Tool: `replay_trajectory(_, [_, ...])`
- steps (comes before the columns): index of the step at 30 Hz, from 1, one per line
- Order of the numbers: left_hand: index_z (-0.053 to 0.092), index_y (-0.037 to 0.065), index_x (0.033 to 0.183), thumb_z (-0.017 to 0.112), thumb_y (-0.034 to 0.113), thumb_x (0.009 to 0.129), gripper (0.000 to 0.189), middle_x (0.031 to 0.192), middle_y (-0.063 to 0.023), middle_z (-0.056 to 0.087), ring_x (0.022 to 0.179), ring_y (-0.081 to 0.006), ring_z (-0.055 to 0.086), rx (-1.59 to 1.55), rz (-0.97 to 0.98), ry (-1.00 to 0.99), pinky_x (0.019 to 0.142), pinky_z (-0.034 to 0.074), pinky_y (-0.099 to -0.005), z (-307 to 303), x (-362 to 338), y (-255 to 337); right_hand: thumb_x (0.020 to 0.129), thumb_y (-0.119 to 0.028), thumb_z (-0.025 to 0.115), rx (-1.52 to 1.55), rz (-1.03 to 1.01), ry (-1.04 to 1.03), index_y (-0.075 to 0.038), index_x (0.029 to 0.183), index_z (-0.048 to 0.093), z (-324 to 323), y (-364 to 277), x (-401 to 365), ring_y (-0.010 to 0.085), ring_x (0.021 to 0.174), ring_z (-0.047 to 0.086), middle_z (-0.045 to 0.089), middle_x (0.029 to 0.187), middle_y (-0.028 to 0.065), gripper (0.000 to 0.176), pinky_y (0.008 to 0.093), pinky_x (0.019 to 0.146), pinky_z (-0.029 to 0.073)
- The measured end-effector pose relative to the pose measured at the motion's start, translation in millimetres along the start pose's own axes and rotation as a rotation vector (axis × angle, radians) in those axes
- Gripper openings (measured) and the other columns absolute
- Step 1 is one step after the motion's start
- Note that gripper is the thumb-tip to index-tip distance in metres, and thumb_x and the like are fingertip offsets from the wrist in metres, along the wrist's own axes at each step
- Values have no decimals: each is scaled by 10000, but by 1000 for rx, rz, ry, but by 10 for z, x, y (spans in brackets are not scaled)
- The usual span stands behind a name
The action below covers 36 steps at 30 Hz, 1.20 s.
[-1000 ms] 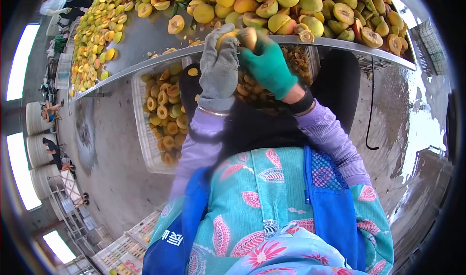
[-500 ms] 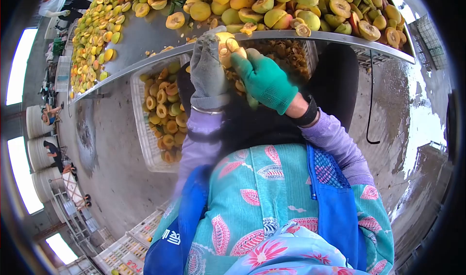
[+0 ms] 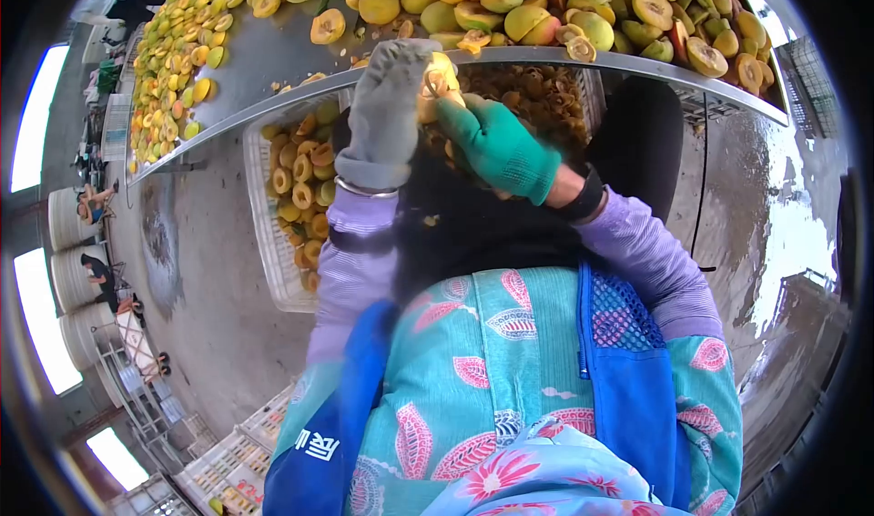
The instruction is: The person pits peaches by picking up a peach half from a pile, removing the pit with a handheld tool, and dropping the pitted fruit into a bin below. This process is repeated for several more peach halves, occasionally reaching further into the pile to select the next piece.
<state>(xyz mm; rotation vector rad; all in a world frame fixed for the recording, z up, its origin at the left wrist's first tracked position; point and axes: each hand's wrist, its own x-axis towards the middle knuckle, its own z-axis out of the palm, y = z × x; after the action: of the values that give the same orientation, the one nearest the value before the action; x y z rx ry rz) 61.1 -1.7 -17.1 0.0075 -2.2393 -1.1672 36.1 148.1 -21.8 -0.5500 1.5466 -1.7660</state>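
Note:
My left hand (image 3: pixel 384 106), in a grey, dirt-stained glove, is closed around a yellow peach half (image 3: pixel 441 77) just in front of the metal table's edge. The cut side of the fruit faces my right hand. My right hand (image 3: pixel 505 150), in a green knitted glove, has its fingers curled and pressed against the fruit. A thin curved strip shows at the cut face; what the right fingers grip is hidden. A small yellowish scrap (image 3: pixel 431 220) shows against my dark trousers below.
The metal table (image 3: pixel 264 68) carries a large heap of halved peaches (image 3: pixel 528 15). Beneath its edge, a white crate (image 3: pixel 266 234) holds peach halves, and another contains brown pits and scraps (image 3: pixel 537 92). More crates (image 3: pixel 232 466) stand behind on the left; people sit farther off.
The view has shifted slightly. Both hands stay together at the peach half, which is turned differently, and its cut face is more visible. A small scrap now shows below them.

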Motion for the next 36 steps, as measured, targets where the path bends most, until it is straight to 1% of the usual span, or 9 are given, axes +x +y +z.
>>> replay_trajectory(2, [618,32,1092,535,106,955,176,953,-67,618,906,-160,598,-607,-430,107,788,490,-223,144,-25,52,980,-515,400,296,229,0,-119,934,543,68,-42,-85,97,418,414,453,570,-24,423,251,357,326])
replay_trajectory(6, [558,-108,1044,466,13,884,221,1077,-203,581,985,-220,564,-1474,-378,-37,824,495,-262,279,49,-317,965,-606,330,646,386,-137,-222,909,512,52,130,56,84,402,341,357,551,-74,429,224,368,290])
replay_trajectory(9, [630,3,1044,511,102,877,228,1016,-126,673,929,-256,652,287,66,-378,826,527,-321,274,251,-402,993,-523,355,934,371,-281,-180,898,492,74,-87,10,55,407,353,366,568,-89,381,232,390,306])
replay_trajectory(11, [646,47,1061,522,113,867,239,1044,-113,678,953,-264,662,-211,-260,-484,834,533,-347,166,362,-179,1019,-441,348,1086,318,-335,-128,900,489,46,-185,-17,44,410,356,372,591,-85,364,227,414,321])
replay_trajectory(16, [641,38,1094,561,99,833,280,1088,-115,672,980,-256,654,366,560,-2,854,531,-341,301,268,-508,1026,-431,330,1212,263,-579,-105,963,524,-16,-99,61,47,430,373,381,590,-87,385,236,421,302])
replay_trajectory(18, [642,-6,1023,555,134,939,184,1020,-100,675,891,-172,642,432,547,145,812,524,-300,315,113,-558,1027,-429,325,1214,247,-604,-100,975,527,19,-44,4,46,437,379,387,591,-88,390,238,423,297])
replay_trajectory(20, [640,-26,1011,500,174,987,245,951,-111,673,829,-158,629,-920,-391,-135,773,520,-288,108,69,68,1028,-421,326,1303,368,-524,-103,958,511,58,-111,-79,41,416,356,379,585,-89,375,237,409,266])
replay_trajectory(23, [592,-14,1113,402,319,1006,398,931,-171,661,785,-238,657,-688,-63,-267,705,541,-329,62,60,45,1015,-426,380,1469,358,-642,-113,952,499,104,-87,-136,37,440,320,350,614,-95,341,221,434,255])
replay_trajectory(36, [543,-38,1206,318,532,977,654,1051,-222,647,901,-322,652,-1252,-793,131,756,552,-387,-140,-74,187,1013,-499,304,1616,354,-1026,-132,1007,459,-41,-162,-218,74,407,365,396,576,-72,399,254,427,283])
